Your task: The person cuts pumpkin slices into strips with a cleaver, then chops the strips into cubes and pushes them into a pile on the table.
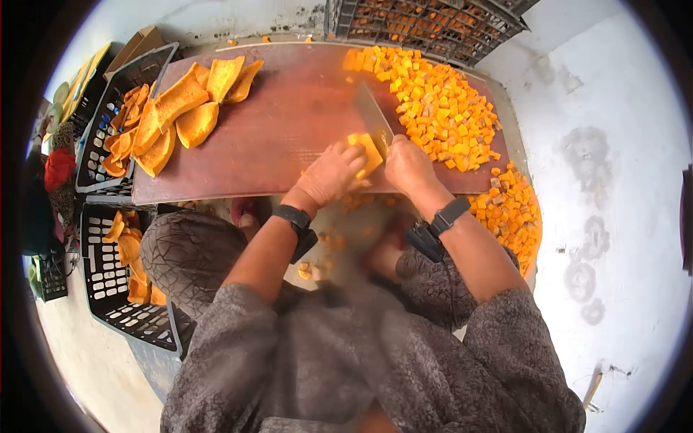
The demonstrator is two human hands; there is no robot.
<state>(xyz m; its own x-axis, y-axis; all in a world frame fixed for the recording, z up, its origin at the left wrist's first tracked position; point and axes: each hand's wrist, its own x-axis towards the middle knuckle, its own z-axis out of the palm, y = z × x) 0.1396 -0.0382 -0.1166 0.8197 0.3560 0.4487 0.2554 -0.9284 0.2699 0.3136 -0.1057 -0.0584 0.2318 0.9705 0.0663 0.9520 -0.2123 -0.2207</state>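
Note:
My right hand (410,167) is closed round the handle of a broad-bladed kitchen knife (373,114), its blade slanting away toward the upper left. Close beside the blade, my left hand (333,173) grips a piece of orange pumpkin (369,156) near the front edge of the reddish-brown board (289,101). The fingertips are bent over the pumpkin, and some are blurred. To the right of the knife lies a large heap of diced pumpkin (440,108). Several long peeled pumpkin slices (177,101) are piled at the board's left end.
Black plastic crates with pumpkin pieces stand at the left, one upper (92,155) and one lower (97,292). Another crate (426,29) is behind the board. More cubes (509,216) are heaped below the board's right end. A white wall (599,144) rises at the right.

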